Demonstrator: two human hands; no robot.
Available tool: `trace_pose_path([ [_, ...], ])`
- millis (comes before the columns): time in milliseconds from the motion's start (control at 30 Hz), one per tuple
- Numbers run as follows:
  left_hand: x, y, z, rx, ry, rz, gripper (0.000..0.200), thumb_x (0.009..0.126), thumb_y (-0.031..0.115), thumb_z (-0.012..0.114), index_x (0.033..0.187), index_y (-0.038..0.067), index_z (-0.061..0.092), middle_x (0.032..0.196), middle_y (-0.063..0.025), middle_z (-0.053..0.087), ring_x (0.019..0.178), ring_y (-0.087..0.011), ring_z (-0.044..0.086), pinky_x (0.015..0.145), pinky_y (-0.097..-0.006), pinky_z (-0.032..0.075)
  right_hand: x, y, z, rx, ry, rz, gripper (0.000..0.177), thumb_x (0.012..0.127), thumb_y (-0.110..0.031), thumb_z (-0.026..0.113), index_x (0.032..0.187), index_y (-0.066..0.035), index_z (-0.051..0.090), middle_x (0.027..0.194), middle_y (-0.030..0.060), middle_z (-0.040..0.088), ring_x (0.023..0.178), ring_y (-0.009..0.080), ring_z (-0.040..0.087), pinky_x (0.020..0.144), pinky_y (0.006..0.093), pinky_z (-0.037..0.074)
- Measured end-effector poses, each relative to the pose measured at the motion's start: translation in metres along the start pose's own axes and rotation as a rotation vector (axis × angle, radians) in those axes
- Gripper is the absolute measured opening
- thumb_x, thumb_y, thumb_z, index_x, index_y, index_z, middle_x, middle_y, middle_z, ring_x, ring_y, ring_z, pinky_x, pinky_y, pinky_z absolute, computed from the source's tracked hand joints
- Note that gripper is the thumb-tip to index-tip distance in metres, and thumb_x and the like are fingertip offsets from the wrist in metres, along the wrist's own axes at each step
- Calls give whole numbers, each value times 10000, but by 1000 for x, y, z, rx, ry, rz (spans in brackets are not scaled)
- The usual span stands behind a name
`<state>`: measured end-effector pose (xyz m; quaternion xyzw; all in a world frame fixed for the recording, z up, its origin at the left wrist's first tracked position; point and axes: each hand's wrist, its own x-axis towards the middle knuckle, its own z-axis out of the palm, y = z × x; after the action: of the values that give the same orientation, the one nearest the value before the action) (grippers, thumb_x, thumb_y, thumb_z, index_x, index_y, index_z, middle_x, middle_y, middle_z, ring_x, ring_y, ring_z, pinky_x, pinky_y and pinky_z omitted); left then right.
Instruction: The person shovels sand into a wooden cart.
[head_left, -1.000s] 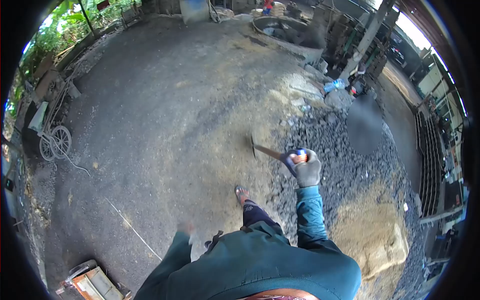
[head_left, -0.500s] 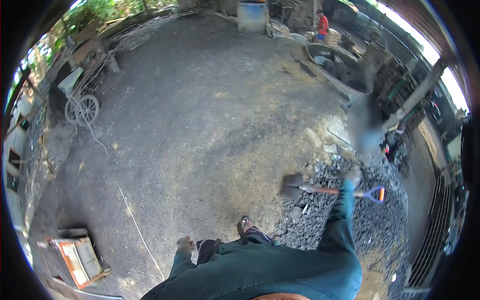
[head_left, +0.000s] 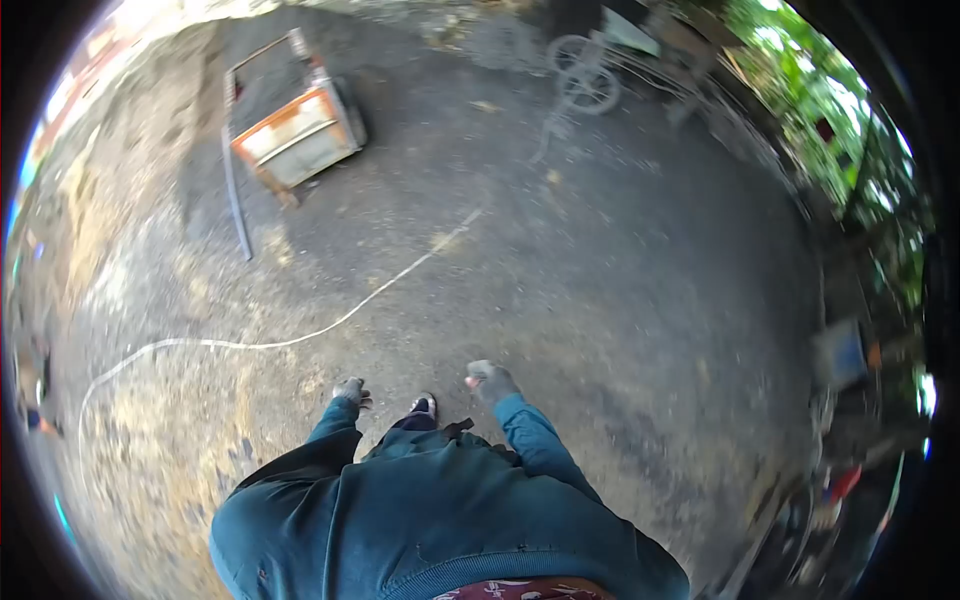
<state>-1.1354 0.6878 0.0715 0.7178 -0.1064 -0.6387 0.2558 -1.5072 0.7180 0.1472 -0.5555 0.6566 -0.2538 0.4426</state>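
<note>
My left hand (head_left: 350, 390), in a grey glove, hangs low in front of me with its fingers partly apart and nothing in it. To the right, my right hand (head_left: 490, 380), gloved as well, is loosely curled with no object showing in it. Both hands are over bare ground and touch nothing. A pale cord (head_left: 320, 333) lies on the ground just beyond them, curving off to the left. The shovel is out of view.
An orange-and-white box cart (head_left: 300, 145) holding dark material stands ahead to the left, beside a grey pipe (head_left: 237, 205). A spoked-wheel cart (head_left: 590, 88) is at the far right. A person in red (head_left: 843, 485) is at the right edge.
My view has turned left, bringing the box cart ahead of me. My right hand has let go of the shovel and come in front of my body; the coal-like heap has left the view.
</note>
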Motion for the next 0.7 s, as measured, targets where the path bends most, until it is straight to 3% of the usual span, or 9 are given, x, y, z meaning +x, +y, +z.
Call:
trace_pose_path([
  [167, 27, -5, -106, -313, 290, -92, 344, 864, 225, 488, 1152, 39, 516, 949, -213, 636, 521, -317, 595, 440, -457, 459, 75, 45, -5, -27, -31, 308, 309, 835, -224, 672, 1093, -54, 683, 1015, 153, 707, 952, 276, 680, 810, 381, 524],
  [200, 26, -12, -123, -336, 325, -123, 348, 859, 224, 487, 1154, 40, 514, 960, -215, 636, 529, -319, 597, 447, -459, 459, 100, 79, -2, -880, -188, 112, 298, 864, -304, 615, 1033, -81, 715, 989, 149, 712, 923, 306, 685, 784, 395, 531],
  [233, 18, -15, -133, -368, 338, -144, 364, 872, 232, 474, 1184, 47, 502, 1039, -216, 621, 591, -322, 601, 505, -476, 460, 127, 147, 6, -1078, -389, 132, 313, 878, -356, 573, 980, -111, 738, 974, 129, 716, 886, 302, 694, 752, 409, 540],
  [300, 5, -19, -150, -419, 360, -177, 396, 898, 248, 447, 1246, 61, 479, 1198, -218, 591, 713, -328, 608, 622, -509, 463, 122, 159, -5, -1305, -421, 36, 242, 863, -323, 613, 953, -141, 744, 1007, 67, 723, 916, 264, 703, 734, 431, 551],
  [367, 8, -25, -151, -556, 396, -222, 355, 892, 249, 447, 1194, 69, 496, 1085, -202, 596, 620, -300, 570, 561, -486, 445, 138, 155, -19, -1360, -676, 111, 200, 859, -260, 627, 982, -150, 740, 1054, 61, 716, 982, 263, 691, 768, 424, 548],
  [433, 5, -23, -135, -635, 423, -247, 303, 874, 250, 467, 1107, 64, 521, 889, -182, 600, 503, -279, 534, 448, -450, 421, 169, 182, -14, -1326, -733, 221, 213, 840, -249, 664, 1017, -153, 733, 1097, 64, 704, 1029, 256, 674, 808, 425, 539],
  [633, 56, 4, -92, -723, 438, -306, 313, 876, 263, 467, 1113, 68, 526, 906, -181, 596, 522, -278, 534, 477, -468, 430, 350, 153, -2, -1504, -898, 62, 379, 845, -308, 662, 1194, -161, 661, 1223, 66, 653, 1124, 267, 628, 910, 441, 504],
  [667, 63, 11, -85, -727, 464, -327, 321, 876, 264, 470, 1124, 68, 525, 949, -191, 605, 546, -290, 552, 504, -488, 450, 378, 102, -8, -1523, -877, -82, 376, 885, -293, 583, 1233, -160, 636, 1227, 74, 651, 1113, 274, 632, 920, 439, 501],
  [700, 75, 28, -80, -731, 488, -343, 330, 876, 265, 472, 1135, 67, 524, 992, -201, 615, 570, -303, 570, 530, -509, 470, 437, 127, 15, -1500, -751, -21, 384, 884, -337, 599, 1219, -154, 648, 1237, 83, 644, 1126, 258, 623, 938, 430, 496],
])
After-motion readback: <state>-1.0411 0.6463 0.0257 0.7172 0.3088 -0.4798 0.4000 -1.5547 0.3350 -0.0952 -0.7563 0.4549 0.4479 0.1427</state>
